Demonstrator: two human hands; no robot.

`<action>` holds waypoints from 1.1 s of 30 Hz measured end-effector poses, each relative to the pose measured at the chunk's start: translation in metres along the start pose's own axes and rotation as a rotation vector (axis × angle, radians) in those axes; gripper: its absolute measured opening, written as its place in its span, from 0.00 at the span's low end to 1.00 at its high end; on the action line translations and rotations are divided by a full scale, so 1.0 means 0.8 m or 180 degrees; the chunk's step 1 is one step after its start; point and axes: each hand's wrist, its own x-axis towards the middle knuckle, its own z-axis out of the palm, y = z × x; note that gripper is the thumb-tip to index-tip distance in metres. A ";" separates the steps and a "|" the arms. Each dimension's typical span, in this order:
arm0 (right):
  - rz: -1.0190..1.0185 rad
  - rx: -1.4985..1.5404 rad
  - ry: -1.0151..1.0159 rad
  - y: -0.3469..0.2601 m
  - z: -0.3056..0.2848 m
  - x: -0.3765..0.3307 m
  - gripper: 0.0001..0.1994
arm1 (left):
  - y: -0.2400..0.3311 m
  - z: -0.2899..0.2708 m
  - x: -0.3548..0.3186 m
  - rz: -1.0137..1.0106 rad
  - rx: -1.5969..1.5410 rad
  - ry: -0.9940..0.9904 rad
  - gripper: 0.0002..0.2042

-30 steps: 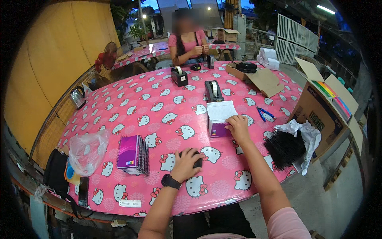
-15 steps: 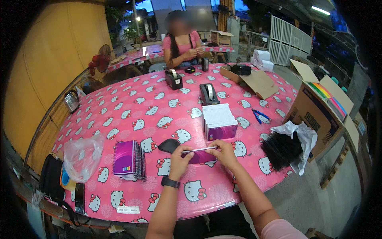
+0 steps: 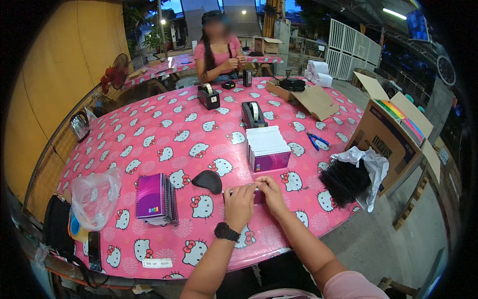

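Note:
A small purple notebook [image 3: 259, 198] is between my hands near the front of the pink table, mostly covered by them. My left hand [image 3: 241, 203] lies over its left part, fingers bent and holding it. My right hand [image 3: 272, 195] grips its upper right edge, thumb and fingertips close together by the left fingertips. Just beyond my hands stands a block of stacked notebooks [image 3: 269, 149], white page edges up and a purple cover facing me. To the left is a pile of spiral-bound purple notebooks [image 3: 153, 198]. A dark rounded pad [image 3: 207, 182] lies beside my left hand.
Two tape dispensers [image 3: 254, 114] [image 3: 208, 97] stand farther back. Blue-handled pliers [image 3: 317, 141], black spiral coils [image 3: 344, 183] on white paper and a large open carton [image 3: 386, 144] are at right. A plastic bag [image 3: 96, 197] and phone [image 3: 94, 250] lie left. Another person [image 3: 219, 52] sits across.
The notebook has gone from being held edge-up between both hands to lying lower under them. My left hand has turned over it, and my right hand has shifted inward. The view has shifted slightly.

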 end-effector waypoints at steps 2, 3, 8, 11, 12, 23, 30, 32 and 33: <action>0.0050 -0.0011 -0.0146 -0.014 -0.023 -0.005 0.09 | -0.006 -0.001 -0.002 0.0088 -0.0063 -0.0139 0.15; -0.0170 -0.0563 0.0166 -0.016 -0.048 -0.004 0.09 | -0.006 -0.006 -0.001 0.0142 -0.0080 -0.0114 0.16; -0.0937 -0.3299 0.1384 -0.056 -0.219 -0.011 0.09 | -0.008 -0.019 0.005 0.0177 0.0103 0.0037 0.19; -0.0480 -0.5074 0.1872 -0.065 -0.239 -0.037 0.17 | -0.015 -0.009 0.000 0.0218 0.0327 -0.0209 0.20; -0.0419 -0.5136 0.1747 -0.066 -0.243 -0.040 0.17 | -0.015 -0.009 -0.001 0.0239 0.0316 -0.0234 0.20; -0.0053 -0.4604 0.1264 -0.072 -0.255 -0.024 0.11 | -0.033 -0.030 -0.002 0.0212 0.0266 -0.0199 0.18; -0.0152 -0.4280 0.1141 -0.097 -0.225 -0.012 0.12 | -0.040 -0.043 -0.002 0.0136 0.0113 -0.0189 0.19; -0.0015 -0.4135 0.1060 -0.102 -0.225 -0.007 0.13 | -0.038 -0.040 0.000 0.0151 0.0075 -0.0113 0.19; 0.0065 -0.4059 0.1026 -0.105 -0.225 -0.005 0.13 | -0.040 -0.040 0.001 0.0149 0.0088 -0.0091 0.18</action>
